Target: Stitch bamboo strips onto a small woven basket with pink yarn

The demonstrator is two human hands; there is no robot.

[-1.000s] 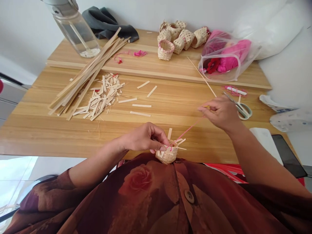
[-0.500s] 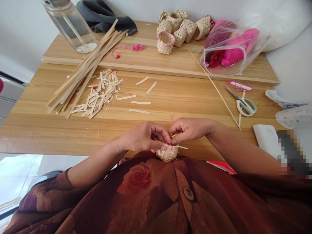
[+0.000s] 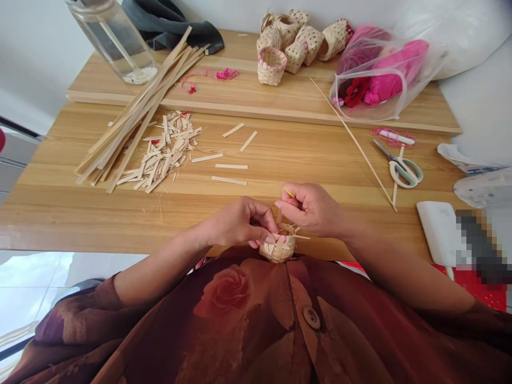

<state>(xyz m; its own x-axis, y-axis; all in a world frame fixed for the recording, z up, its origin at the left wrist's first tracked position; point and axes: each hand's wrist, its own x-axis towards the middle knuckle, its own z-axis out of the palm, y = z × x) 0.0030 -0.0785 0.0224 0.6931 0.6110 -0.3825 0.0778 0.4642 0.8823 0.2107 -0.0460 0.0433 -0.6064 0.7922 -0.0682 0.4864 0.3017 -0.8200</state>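
Note:
A small woven basket [image 3: 283, 250] rests at the table's front edge against my shirt, with pink stitches on its rim. My left hand [image 3: 250, 224] pinches its rim on the left side, where a thin strip [image 3: 301, 236] lies along the top and sticks out to the right. Just above and right of the basket, my right hand [image 3: 314, 209] is closed on a yellow needle [image 3: 289, 193], whose tip shows past the fingers. Pale pink thread seems to run from the basket up to this hand; it is partly blurred.
Long wooden strips [image 3: 136, 117] and a pile of cut pieces [image 3: 168, 149] lie left. Scissors [image 3: 405, 173] and a white box-shaped device [image 3: 439, 230] are at right. Behind stand a water bottle [image 3: 116, 42], finished small baskets [image 3: 271, 66] and a bag of pink yarn [image 3: 376, 80].
My right hand has risen away from the basket rim with the needle, drawing thread upward. More of the basket's opening shows. My left hand keeps its pinch on the rim.

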